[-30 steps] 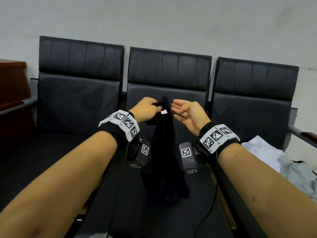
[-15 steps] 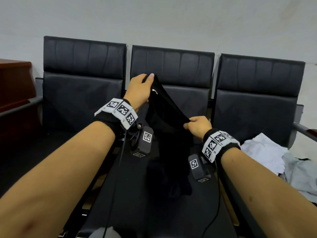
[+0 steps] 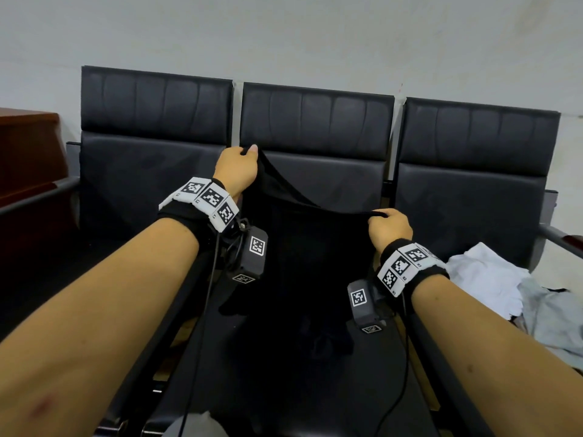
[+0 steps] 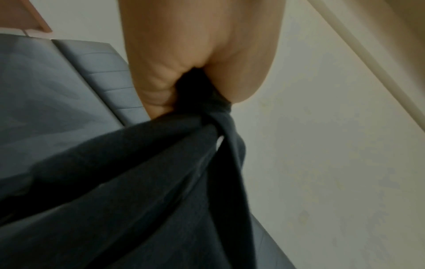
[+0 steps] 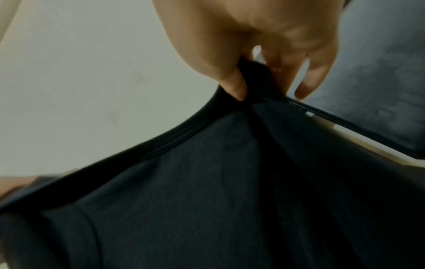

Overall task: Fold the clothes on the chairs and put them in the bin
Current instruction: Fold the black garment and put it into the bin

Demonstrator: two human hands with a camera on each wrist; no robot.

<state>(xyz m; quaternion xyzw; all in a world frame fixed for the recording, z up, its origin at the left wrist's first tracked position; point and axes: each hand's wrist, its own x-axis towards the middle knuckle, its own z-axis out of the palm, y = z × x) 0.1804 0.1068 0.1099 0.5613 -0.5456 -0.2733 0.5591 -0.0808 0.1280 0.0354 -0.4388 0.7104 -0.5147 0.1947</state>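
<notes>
Two hands share one garment here, and most of the risk sits in how unevenly they hold it. Furthest left, the left chair (image 3: 151, 171) carries nothing that shows. The left hand (image 3: 236, 168) is raised in front of the middle chair (image 3: 317, 152), its fingers curled tight round a bunched corner of the black garment (image 3: 303, 279); the left wrist view shows the cloth twisted into ropes just below the fist, so a fold started from this grip would likely lock that twist in. Between the hands the top edge sags in a slanting line, and the dark body hangs down to pile on the middle seat, where black on black hides the hem and sleeves; a trapped sleeve could go unnoticed. The right hand (image 3: 389, 228), lower, only pinches the edge between thumb and fingertips, the weaker hold, and a sharp shake could pull it free. On the right chair (image 3: 473, 190) a white cloth (image 3: 485, 279) and a grey cloth (image 3: 555, 313) lie crumpled, still unfolded. No bin is in view.
</notes>
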